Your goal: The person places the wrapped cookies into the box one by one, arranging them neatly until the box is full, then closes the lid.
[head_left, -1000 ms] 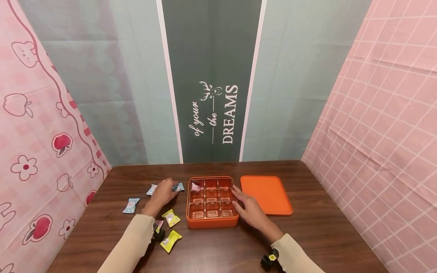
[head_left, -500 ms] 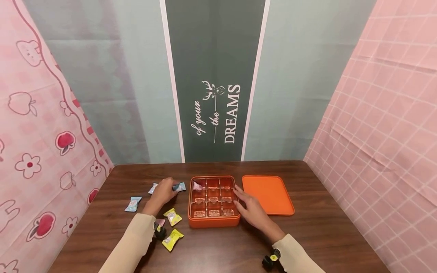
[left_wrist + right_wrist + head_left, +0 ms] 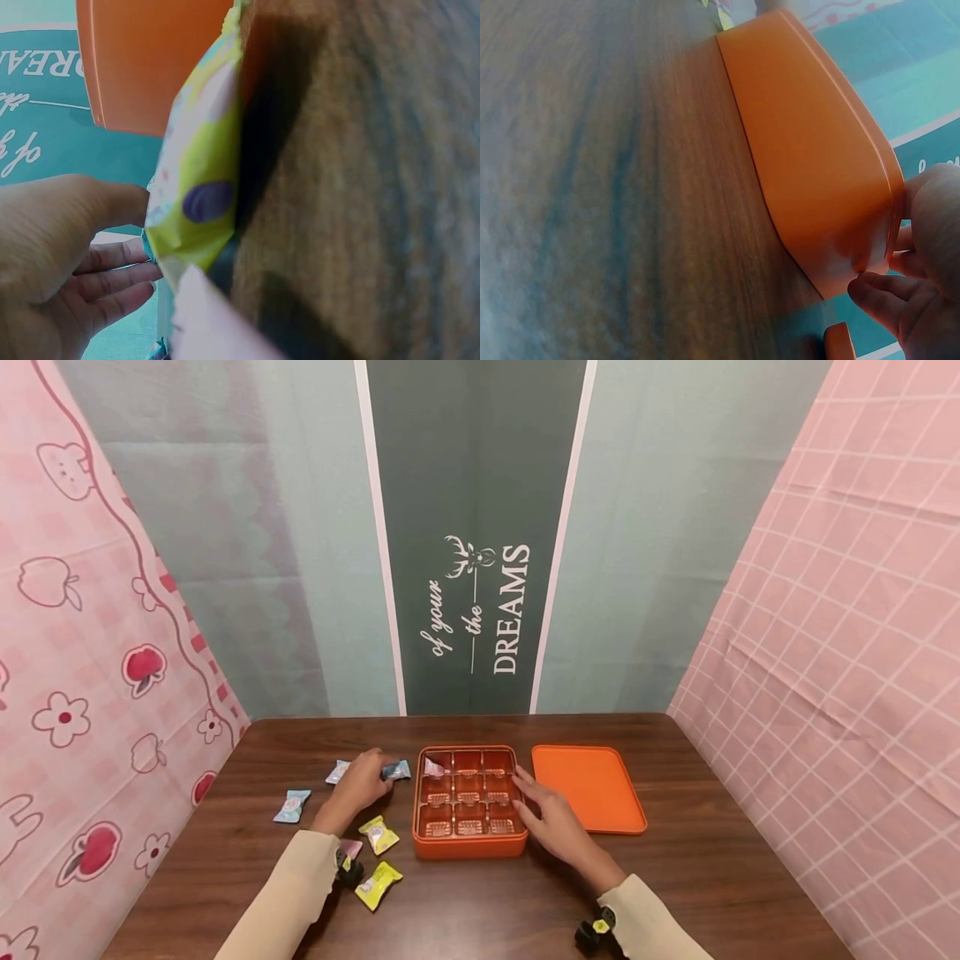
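My left hand pinches a blue-wrapped candy just left of the orange box; in the left wrist view a yellow candy in front hides most of that grip. The orange box has a clear insert of small square compartments. A pink candy lies in its back-left compartment. My right hand rests against the box's right side, its fingers fairly straight and fingertips at the rim. In the right wrist view, the fingers touch the orange side wall near a corner.
Two light blue candies lie to the left, one partly behind the left hand. Two yellow candies lie in front of the box's left side. A pink candy is partly hidden by the left wrist. The orange lid lies flat at right.
The view shifts slightly. Both hands, the box and the candies keep practically the same places.
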A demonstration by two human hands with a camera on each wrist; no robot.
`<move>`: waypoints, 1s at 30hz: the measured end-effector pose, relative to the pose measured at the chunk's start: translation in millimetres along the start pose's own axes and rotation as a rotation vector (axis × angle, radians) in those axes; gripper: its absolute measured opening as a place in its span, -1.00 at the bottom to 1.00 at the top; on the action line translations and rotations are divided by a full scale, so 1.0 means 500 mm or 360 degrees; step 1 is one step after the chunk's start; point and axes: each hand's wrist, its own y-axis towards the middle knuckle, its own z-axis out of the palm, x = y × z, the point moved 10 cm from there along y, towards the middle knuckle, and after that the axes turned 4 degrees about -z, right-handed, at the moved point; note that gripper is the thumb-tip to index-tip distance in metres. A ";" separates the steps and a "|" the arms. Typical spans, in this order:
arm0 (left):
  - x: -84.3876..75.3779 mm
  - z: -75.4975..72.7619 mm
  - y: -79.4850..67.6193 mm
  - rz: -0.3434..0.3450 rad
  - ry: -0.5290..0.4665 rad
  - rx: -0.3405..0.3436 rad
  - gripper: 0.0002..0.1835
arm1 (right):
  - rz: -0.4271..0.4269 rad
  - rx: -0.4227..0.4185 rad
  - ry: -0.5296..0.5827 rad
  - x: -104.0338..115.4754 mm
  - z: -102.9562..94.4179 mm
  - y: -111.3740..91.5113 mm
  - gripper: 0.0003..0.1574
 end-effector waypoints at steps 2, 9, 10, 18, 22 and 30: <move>-0.001 -0.002 0.001 0.0012 -0.0006 -0.0009 -0.61 | 0.0005 0.0002 -0.0002 0.000 0.000 0.001 -0.38; -0.005 -0.013 0.001 0.0057 -0.0046 -0.0046 -0.63 | 0.0020 0.0009 0.0013 -0.001 -0.002 0.006 -0.38; -0.005 -0.014 0.001 0.0064 -0.0054 -0.0050 -0.63 | 0.0015 0.0007 0.0007 0.000 -0.002 0.006 -0.38; -0.015 -0.026 -0.005 0.0109 -0.0071 -0.0102 -0.62 | -0.0024 -0.0015 0.0006 0.006 -0.004 0.005 -0.39; -0.025 -0.036 -0.009 0.0152 -0.0083 -0.0145 -0.63 | -0.0028 -0.0019 0.0002 0.006 -0.004 0.004 -0.39; -0.044 -0.054 -0.018 0.0195 -0.0158 -0.0196 -0.63 | 0.0003 0.0008 0.0007 0.001 0.001 0.000 -0.39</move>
